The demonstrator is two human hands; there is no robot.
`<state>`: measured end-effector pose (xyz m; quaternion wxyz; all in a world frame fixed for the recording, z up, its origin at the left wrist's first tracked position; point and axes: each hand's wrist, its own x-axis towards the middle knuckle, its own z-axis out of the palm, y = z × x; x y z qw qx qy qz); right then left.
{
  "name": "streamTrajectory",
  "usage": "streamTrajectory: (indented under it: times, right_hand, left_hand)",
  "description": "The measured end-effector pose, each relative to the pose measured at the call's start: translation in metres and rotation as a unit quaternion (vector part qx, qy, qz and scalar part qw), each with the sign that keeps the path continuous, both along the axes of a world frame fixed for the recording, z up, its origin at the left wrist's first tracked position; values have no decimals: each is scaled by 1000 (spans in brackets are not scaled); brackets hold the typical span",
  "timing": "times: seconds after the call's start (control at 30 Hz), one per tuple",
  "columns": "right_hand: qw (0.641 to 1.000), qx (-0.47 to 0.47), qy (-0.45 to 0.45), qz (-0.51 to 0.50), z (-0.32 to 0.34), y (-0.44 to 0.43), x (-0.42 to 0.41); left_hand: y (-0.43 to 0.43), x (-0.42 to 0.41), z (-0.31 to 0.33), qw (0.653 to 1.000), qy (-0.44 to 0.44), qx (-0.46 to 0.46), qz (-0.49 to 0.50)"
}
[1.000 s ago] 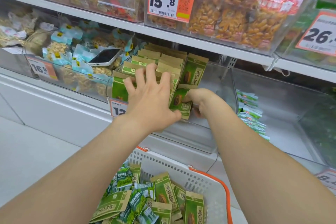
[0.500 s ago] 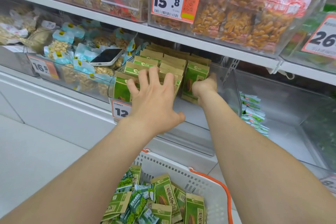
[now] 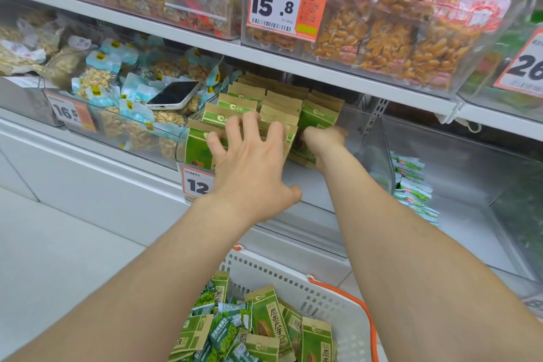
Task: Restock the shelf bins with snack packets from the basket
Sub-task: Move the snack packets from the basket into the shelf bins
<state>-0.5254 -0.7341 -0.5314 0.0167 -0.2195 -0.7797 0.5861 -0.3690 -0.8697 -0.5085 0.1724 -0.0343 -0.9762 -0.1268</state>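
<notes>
Green-and-brown snack packets (image 3: pixel 273 109) stand upright in rows in a clear shelf bin (image 3: pixel 370 138). My left hand (image 3: pixel 249 167) presses its spread fingers against the front of the rows. My right hand (image 3: pixel 324 139) grips the rightmost upright packet (image 3: pixel 318 119) at the end of the rows; its fingers are hidden behind the hand. Below, a white basket (image 3: pixel 332 300) with an orange handle holds more green packets (image 3: pixel 264 323), large and small mixed.
A phone (image 3: pixel 173 95) lies on the blue peanut packets in the bin to the left. The bin to the right holds a few small green packets (image 3: pixel 411 185) along its left wall. A shelf (image 3: pixel 264 56) with bins of fried snacks hangs close above.
My right hand has carried a packet from the bin's front up to the right end of the rows and stood it upright. My left hand stays pressed on the rows.
</notes>
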Motion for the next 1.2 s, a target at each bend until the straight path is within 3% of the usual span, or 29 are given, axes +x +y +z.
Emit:
streamTrajectory:
  times: [0.17,0.37,0.47,0.57,0.67,0.8,1.0,1.2]
  right_hand:
    - [997,57,-45,0,-2,5,9]
    - [959,236,-80,133,27,0,63]
    - [929,336,31,153,42,-6,109]
    - [891,373,185,180,48,-6,155]
    - [836,411,245,267,43,-2,197]
    - [741,493,123,439,20,8,238]
    - [596,563,-21,572,-34,21,272]
    - [545,573,-62,610,-69,15,281]
  left_hand:
    - [1,5,2,1000,8,10,5]
    - [3,21,8,998,54,33,12]
    - [5,33,9,990,132,51,22]
    - [2,49,10,985,165,51,26]
    - [-6,67,-1,997,63,48,21]
    - [-6,88,-41,989,-139,-44,12]
    - [4,110,-123,924,-336,-176,-52]
    - [-19,118,-190,878,-420,-227,-32]
